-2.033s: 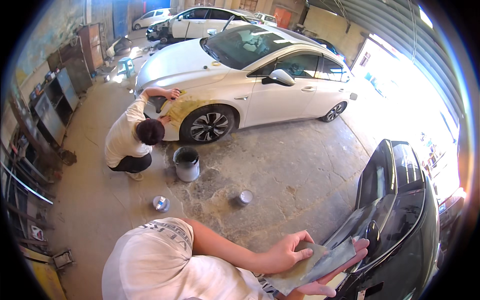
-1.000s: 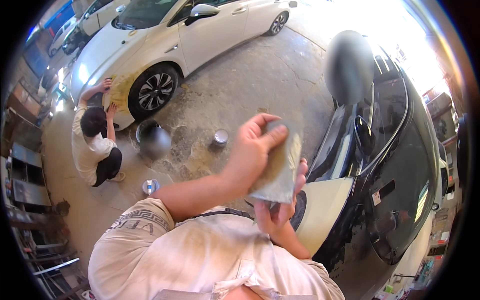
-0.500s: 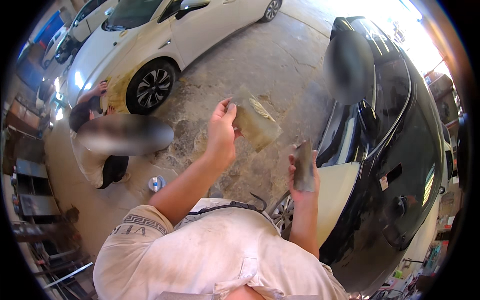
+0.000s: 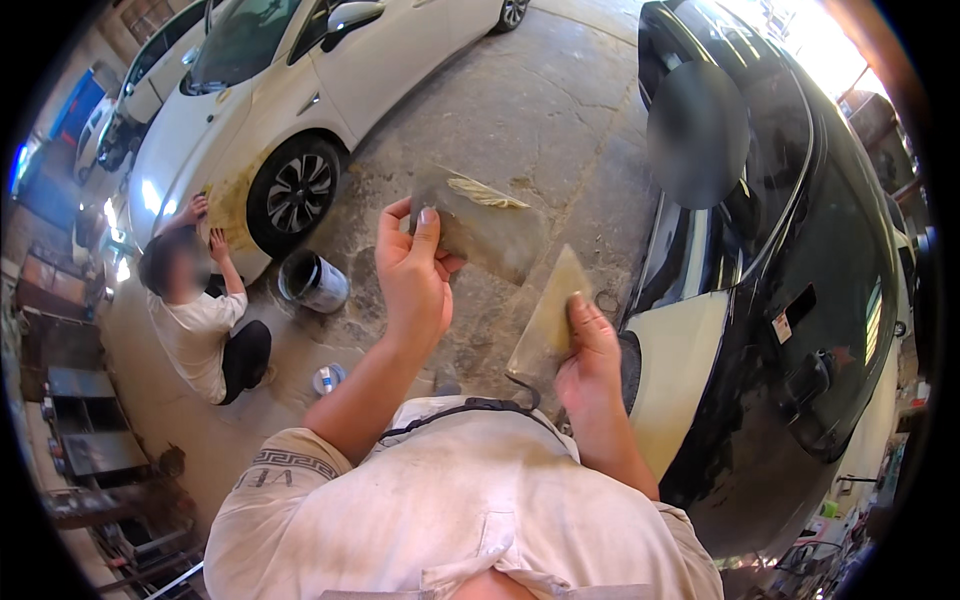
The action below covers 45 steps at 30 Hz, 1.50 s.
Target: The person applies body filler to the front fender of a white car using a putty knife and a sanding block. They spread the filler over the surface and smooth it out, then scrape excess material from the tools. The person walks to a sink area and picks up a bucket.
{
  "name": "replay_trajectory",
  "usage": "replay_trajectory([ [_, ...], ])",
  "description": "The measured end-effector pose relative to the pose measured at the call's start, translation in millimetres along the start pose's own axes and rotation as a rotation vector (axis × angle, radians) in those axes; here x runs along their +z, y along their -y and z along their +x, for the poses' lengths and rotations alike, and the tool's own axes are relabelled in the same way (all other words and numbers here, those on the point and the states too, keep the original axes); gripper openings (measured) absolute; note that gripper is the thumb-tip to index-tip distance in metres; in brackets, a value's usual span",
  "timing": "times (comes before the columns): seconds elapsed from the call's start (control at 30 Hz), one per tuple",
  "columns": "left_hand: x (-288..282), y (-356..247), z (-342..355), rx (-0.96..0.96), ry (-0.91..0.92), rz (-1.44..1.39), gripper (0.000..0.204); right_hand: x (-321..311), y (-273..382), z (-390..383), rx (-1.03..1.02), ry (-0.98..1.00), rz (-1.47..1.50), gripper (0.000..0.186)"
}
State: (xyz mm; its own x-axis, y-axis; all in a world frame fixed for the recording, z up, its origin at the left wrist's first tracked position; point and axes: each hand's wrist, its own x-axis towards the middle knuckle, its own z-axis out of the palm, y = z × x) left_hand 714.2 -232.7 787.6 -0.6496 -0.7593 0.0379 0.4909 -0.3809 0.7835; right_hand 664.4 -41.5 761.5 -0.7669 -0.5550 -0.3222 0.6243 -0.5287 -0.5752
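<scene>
In front of my chest, my left hand (image 4: 415,275) grips a flat, greyish translucent plate (image 4: 490,240), thumb on top and fingers beneath. A streaky ridge of pale yellow putty (image 4: 485,193) lies along the plate's far edge. To the right and a little nearer, my right hand (image 4: 592,355) is closed on a putty spreader (image 4: 550,320), a thin yellowish sheet tilted with one corner pointing away. Its thumb presses the sheet's right side; the other fingers are mostly hidden. Plate and spreader look close together, with a narrow gap between them.
On the right stands a black car (image 4: 790,330) with a cream-coloured fender (image 4: 675,385). A white car (image 4: 400,70) at the left has a yellow-brown patch (image 4: 230,200) on its fender; a person (image 4: 200,320) crouches there, hands against it. A bucket (image 4: 318,283) and small can (image 4: 328,378) stand on the concrete.
My left hand has moved left and turned the plate flatter. My right hand has rotated, swinging the spreader from upright to slanted and closer to the plate. The view has shifted slightly.
</scene>
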Motion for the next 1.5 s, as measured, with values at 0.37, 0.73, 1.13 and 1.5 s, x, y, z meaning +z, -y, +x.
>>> replay_trajectory([
  [0.37,5.8,4.7,-17.2,0.025,0.088,0.058,0.027,-6.9,26.2,22.1,-0.156,-0.008,0.042,0.031],
  [0.73,-28.1,35.2,-10.1,-0.981,0.419,-0.898,0.024,13.7,32.4,6.2,-0.388,0.028,-0.176,0.026],
  [1.13,-6.2,41.5,-34.5,-1.343,0.628,-0.717,0.024,14.4,38.5,52.0,-0.394,-0.053,-0.332,0.025],
  [1.5,-23.0,67.0,-29.7,-0.989,0.380,-0.153,0.025,17.0,-22.2,10.7,-0.248,0.339,-0.573,0.027],
])
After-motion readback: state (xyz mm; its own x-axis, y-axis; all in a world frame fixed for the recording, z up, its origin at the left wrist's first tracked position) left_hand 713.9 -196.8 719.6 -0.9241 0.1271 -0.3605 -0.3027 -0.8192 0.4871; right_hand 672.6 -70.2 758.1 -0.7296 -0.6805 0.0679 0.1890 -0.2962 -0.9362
